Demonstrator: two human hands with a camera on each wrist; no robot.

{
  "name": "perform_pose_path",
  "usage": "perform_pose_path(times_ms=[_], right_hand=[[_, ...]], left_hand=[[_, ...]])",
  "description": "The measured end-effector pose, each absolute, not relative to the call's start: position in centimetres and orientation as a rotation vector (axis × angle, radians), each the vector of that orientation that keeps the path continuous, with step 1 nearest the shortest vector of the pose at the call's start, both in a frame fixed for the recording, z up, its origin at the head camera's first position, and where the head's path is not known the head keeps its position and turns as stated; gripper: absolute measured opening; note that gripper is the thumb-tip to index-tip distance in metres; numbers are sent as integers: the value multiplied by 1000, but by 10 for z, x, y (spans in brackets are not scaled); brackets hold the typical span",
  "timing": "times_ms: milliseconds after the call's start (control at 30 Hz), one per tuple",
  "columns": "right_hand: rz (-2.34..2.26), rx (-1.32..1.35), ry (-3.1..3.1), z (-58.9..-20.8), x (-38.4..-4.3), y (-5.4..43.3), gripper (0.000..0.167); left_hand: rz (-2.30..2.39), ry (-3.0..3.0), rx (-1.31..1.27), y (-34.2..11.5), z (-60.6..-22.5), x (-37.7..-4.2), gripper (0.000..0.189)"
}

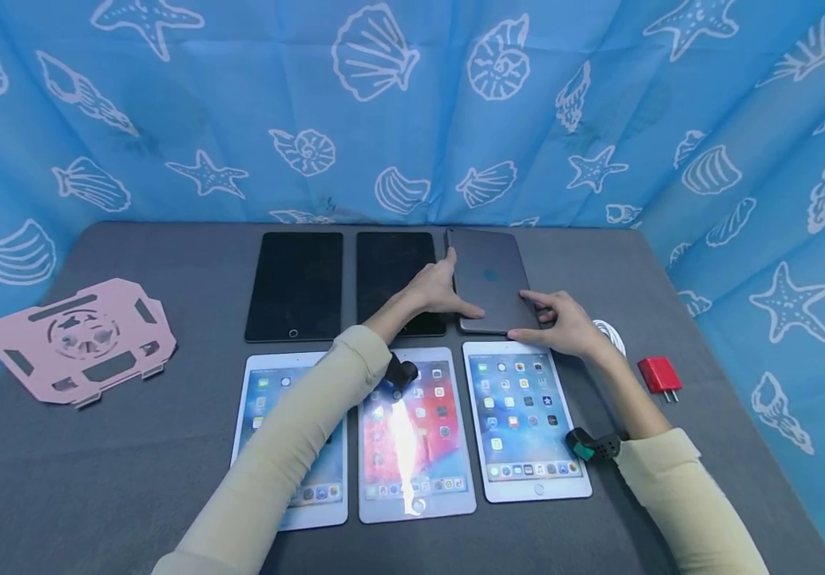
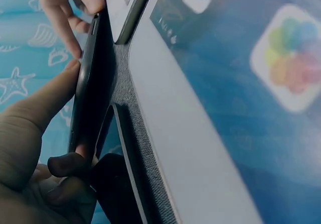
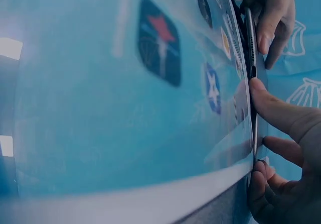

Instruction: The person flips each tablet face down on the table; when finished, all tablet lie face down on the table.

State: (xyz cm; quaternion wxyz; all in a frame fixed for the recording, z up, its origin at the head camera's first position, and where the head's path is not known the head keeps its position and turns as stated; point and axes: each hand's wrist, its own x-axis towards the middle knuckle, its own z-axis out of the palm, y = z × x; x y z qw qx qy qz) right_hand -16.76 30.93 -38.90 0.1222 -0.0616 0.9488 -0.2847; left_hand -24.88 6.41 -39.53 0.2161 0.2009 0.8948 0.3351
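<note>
A dark grey tablet [image 1: 494, 267] lies back side up at the rear of the table, a faint logo on its back. My left hand [image 1: 437, 287] holds its left side, one finger on the left edge and the thumb near the lower left corner. Opposite, my right hand [image 1: 559, 323] grips the lower right corner, its thumb on the bottom edge. In the left wrist view, left fingers reach the underside of the tablet [image 2: 85, 91]. From the right wrist, the right thumb presses the port edge of the tablet [image 3: 252, 43], other fingers curled at its side.
Two black-screened tablets [image 1: 293, 287] lie left of it. Three white tablets [image 1: 527, 423] with lit screens form the front row, partly under my left arm. A pink slotted plate [image 1: 34, 339] is far left; a red plug adapter [image 1: 660, 374] and white cable [image 1: 611, 335] are right. A blue curtain [image 1: 261, 72] hangs behind.
</note>
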Motion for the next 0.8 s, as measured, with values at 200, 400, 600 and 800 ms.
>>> perform_pose_path(times_ms=[200,400,600,800], right_hand=[[-800,-163,2773,-390,-168,310,81],[-780,-174,2795,-392,-169,311,82],[-774,-171,2794,-391,-170,312,81],[-770,-173,2783,-389,-170,313,82]], left_hand=[[827,2570,563,67,-397,-251,129],[703,2653,628,69,-398,-250,120],[663,2637,695,70,-395,-246,113],[576,2665,745,71,-395,-245,115]])
